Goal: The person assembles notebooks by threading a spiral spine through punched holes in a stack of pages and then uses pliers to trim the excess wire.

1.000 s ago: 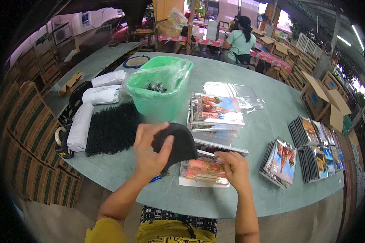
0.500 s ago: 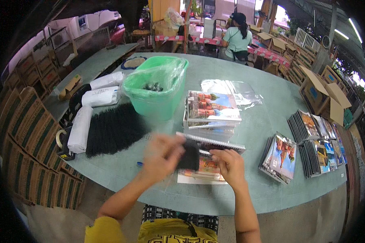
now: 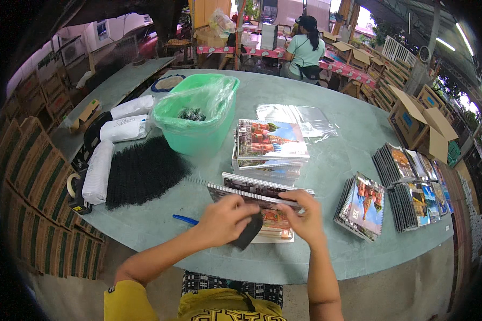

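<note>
My left hand (image 3: 224, 218) grips a thin black sheet (image 3: 248, 234) at the table's near edge, its lower corner sticking out below my fingers. My right hand (image 3: 305, 216) presses on a spiral-bound notebook (image 3: 251, 191) with a colourful picture cover that lies in front of me. The two hands almost touch over the notebook. Just behind it stands a stack of similar notebooks (image 3: 270, 144).
A green tub (image 3: 198, 120) lined with clear plastic stands left of the stack. A pile of black spiral coils (image 3: 142, 171), white rolls (image 3: 99, 171), a blue pen (image 3: 185, 220), clear bags (image 3: 300, 120) and finished notebooks (image 3: 391, 187) lie on the round grey table (image 3: 348, 144). A person sits beyond.
My left hand has brought the black sheet down and to the right, from raised over the table to the notebook. My right hand stayed on the notebook.
</note>
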Available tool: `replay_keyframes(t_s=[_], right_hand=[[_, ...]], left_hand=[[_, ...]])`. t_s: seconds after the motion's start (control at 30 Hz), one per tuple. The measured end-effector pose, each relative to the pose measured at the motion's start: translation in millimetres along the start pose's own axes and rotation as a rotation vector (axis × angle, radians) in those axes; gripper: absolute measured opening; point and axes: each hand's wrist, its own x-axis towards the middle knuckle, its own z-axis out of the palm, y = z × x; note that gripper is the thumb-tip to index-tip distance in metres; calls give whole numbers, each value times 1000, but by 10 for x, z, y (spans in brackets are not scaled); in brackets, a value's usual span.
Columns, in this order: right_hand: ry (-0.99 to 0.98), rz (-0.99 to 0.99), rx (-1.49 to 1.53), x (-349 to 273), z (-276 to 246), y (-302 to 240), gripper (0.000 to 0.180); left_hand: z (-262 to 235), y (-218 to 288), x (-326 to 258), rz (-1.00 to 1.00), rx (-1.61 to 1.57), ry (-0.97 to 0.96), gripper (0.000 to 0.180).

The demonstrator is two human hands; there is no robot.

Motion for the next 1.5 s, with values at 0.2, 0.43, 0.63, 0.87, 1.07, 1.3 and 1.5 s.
replay_keyframes(t_s=[0.2,0.43,0.63,0.87,1.07,1.3,1.5], right_hand=[[83,445,640,-199,106,200,16],[162,378,584,-258,233,78,16],[255,303,426,-222,378,160,13],[120,-92,-606,-145,279,-346,12],[-3,-131,-569,-95,539,-426,22],[111,-107,-433,-39,330,-257,31],[90,362,489,-105,106,85,17]], left_hand=[[-84,158,171,-48,-49,257,30],[-189,112,108,-35,45,234,29],[-201,120,-203,-122,-97,36,26],[221,81,-761,-135,-168,-455,32],[351,-19,-800,-185,-297,-282,33],[-240,161,-154,-78,-66,247,31],[152,68,-255,127,12,-267,35]])
